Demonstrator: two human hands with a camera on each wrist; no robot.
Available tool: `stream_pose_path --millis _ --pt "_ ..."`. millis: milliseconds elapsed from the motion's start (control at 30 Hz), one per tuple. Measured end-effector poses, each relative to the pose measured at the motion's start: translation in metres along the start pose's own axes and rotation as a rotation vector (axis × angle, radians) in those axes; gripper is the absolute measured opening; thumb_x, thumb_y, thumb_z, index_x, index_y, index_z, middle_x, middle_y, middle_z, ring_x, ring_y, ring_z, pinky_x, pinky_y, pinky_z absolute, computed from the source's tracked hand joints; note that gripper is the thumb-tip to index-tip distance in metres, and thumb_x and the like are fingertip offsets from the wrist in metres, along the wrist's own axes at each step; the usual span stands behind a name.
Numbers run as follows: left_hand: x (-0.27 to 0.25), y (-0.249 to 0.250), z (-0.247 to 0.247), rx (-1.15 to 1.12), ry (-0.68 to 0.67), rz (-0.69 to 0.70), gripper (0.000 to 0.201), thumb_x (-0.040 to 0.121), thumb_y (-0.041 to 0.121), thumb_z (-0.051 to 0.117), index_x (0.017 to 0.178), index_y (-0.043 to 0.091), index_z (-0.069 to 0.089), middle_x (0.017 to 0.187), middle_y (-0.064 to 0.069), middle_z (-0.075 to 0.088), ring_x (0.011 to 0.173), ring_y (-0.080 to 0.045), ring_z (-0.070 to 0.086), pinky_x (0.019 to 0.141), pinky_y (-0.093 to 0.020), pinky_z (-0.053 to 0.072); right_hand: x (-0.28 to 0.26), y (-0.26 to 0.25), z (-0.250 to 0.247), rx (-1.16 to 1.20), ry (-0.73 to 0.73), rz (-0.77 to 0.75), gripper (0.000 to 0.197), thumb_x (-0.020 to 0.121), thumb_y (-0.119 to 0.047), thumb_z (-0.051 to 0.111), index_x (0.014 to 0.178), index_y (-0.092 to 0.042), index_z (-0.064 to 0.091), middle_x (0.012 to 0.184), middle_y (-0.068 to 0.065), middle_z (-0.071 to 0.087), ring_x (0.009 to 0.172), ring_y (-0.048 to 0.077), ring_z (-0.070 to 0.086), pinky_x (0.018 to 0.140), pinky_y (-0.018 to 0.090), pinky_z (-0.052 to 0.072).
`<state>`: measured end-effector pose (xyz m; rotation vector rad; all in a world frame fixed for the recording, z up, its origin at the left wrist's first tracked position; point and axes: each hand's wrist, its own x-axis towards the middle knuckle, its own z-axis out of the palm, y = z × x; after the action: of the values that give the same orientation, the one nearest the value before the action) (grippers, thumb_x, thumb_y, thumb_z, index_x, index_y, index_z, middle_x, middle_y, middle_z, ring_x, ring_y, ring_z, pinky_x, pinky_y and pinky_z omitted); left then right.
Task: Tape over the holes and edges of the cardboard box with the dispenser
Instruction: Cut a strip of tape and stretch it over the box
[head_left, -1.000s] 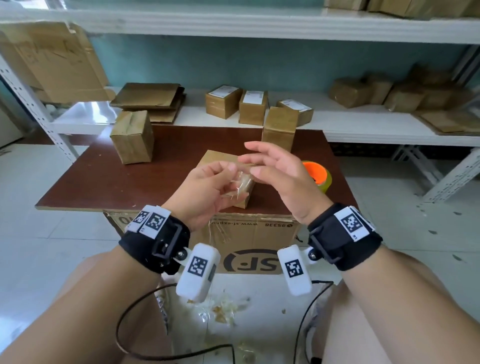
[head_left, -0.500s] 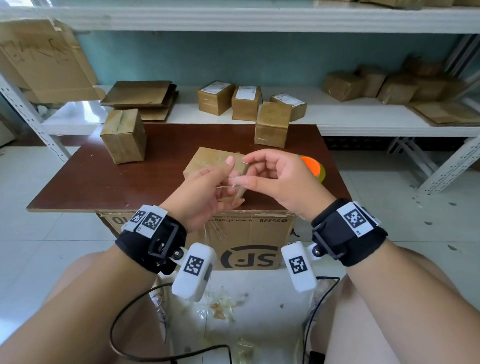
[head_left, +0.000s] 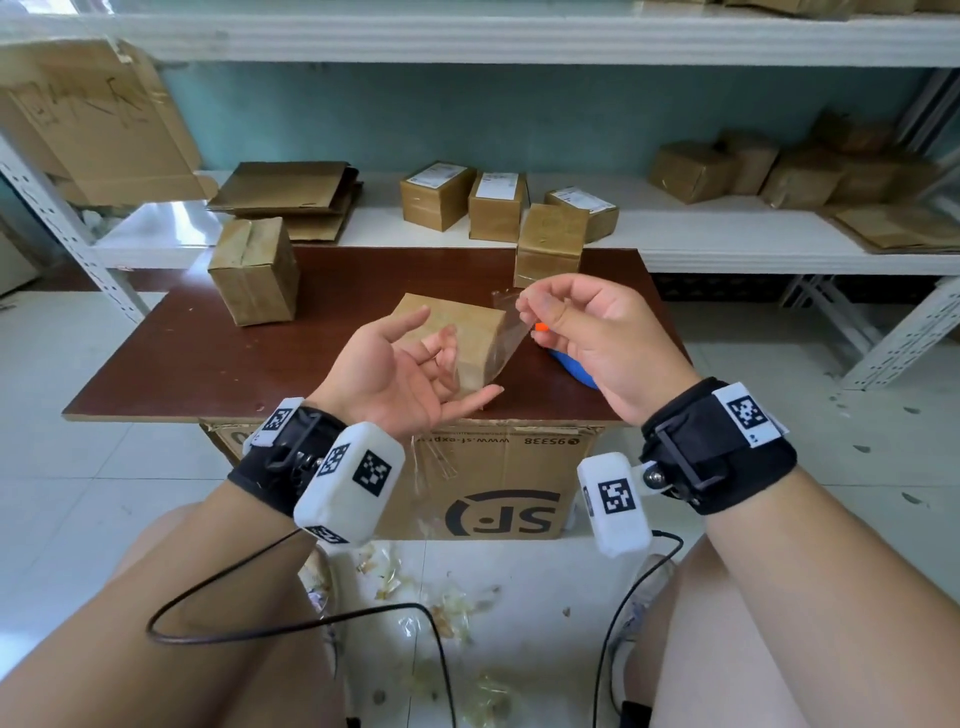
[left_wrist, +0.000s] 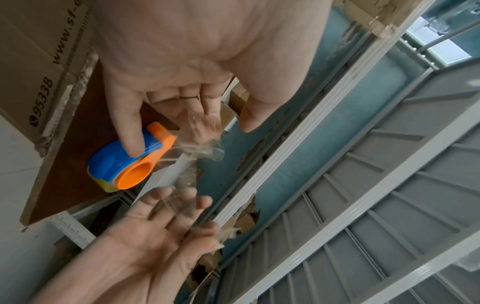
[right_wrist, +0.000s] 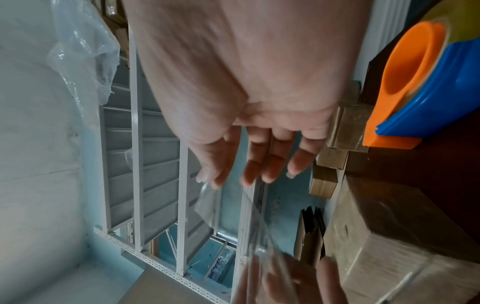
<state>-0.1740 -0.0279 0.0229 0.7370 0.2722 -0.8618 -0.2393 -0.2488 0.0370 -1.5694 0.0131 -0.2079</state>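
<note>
change: tape strip (head_left: 491, 343) now pulled flat, no longer bunched | right hand (head_left: 587, 332) grip pinches its top; left hand (head_left: 400, 369) wide, palm up | cardboard box (head_left: 452, 325) on table (head_left: 208, 353), dispenser (left_wrist: 130, 162) beside it | strip looks ready to apply

Head view looks down at both hands; wrist views face along the palms, sharing the tape dispenser (left_wrist: 127, 162).
</note>
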Motion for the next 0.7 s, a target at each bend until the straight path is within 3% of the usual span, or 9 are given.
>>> stream_pose_path --millis 67,200,267,467,600,633,700 --pt "-0.002 0.003 -0.002 -0.033 0.013 0.032 0.026 0.098 0.030 0.069 0.107 0.006 0.069 0.091 0.000 0.067 0.077 -0.012 0.060 0.098 -0.065 0.057 0.000 -0.002 -0.006 -0.043 -0.054 0.021 0.013 0.106 -0.021 0.063 0.107 -0.017 0.076 0.111 -0.002 0.075 0.108 0.012 0.065 0.101 0.038 0.053" --pt "-0.008 0.013 -0.009 -0.084 0.044 0.115 0.021 0.099 0.029 0.066 0.107 0.009 0.066 0.088 0.002 0.065 0.072 -0.013 0.060 0.103 -0.061 0.055 -0.001 -0.006 -0.016 -0.074 -0.202 0.073 0.018 0.111 -0.020 0.053 0.103 -0.014 0.069 0.128 0.018 0.071 0.110 0.018 0.063 0.101 0.045 0.052" --pt "-0.012 0.019 -0.014 -0.076 0.058 0.151 0.018 0.100 0.028 0.064 0.106 0.011 0.065 0.085 0.002 0.062 0.067 -0.014 0.062 0.102 -0.059 0.056 -0.004 -0.008 -0.019 -0.054 -0.277 0.100 0.020 0.111 -0.021 0.049 0.100 -0.011 0.063 0.132 0.021 0.069 0.110 0.024 0.065 0.100 0.047 0.053" --pt "-0.017 0.028 -0.032 -0.010 0.124 0.210 0.017 0.097 0.028 0.061 0.103 0.012 0.065 0.086 0.004 0.062 0.067 -0.013 0.059 0.095 -0.055 0.059 -0.014 -0.011 -0.021 -0.011 -0.383 0.065 0.023 0.106 -0.024 0.054 0.100 -0.006 0.066 0.105 0.017 0.069 0.082 0.023 0.059 0.094 0.052 0.053" --pt "-0.019 0.029 -0.036 0.047 0.155 0.237 0.018 0.097 0.028 0.059 0.103 0.012 0.065 0.086 0.004 0.062 0.068 -0.011 0.059 0.098 -0.053 0.058 -0.015 -0.011 -0.022 -0.001 -0.420 0.084 0.015 0.104 -0.013 0.061 0.102 -0.002 0.071 0.091 0.017 0.066 0.074 0.022 0.059 0.098 0.059 0.051" --pt "-0.019 0.029 -0.036 0.059 0.166 0.242 0.018 0.097 0.029 0.059 0.103 0.012 0.065 0.086 0.004 0.062 0.068 -0.011 0.059 0.099 -0.053 0.057 -0.014 -0.011 -0.022 -0.010 -0.424 0.082 0.015 0.100 -0.010 0.060 0.101 0.000 0.071 0.089 0.017 0.068 0.075 0.023 0.062 0.098 0.059 0.052" --pt "-0.019 0.029 -0.038 0.066 0.182 0.248 0.017 0.098 0.029 0.058 0.102 0.013 0.065 0.084 0.005 0.061 0.067 -0.010 0.059 0.101 -0.052 0.055 -0.012 -0.010 -0.021 -0.012 -0.425 0.089 0.020 0.093 -0.006 0.056 0.101 0.005 0.070 0.089 0.019 0.072 0.079 0.026 0.068 0.091 0.049 0.058"
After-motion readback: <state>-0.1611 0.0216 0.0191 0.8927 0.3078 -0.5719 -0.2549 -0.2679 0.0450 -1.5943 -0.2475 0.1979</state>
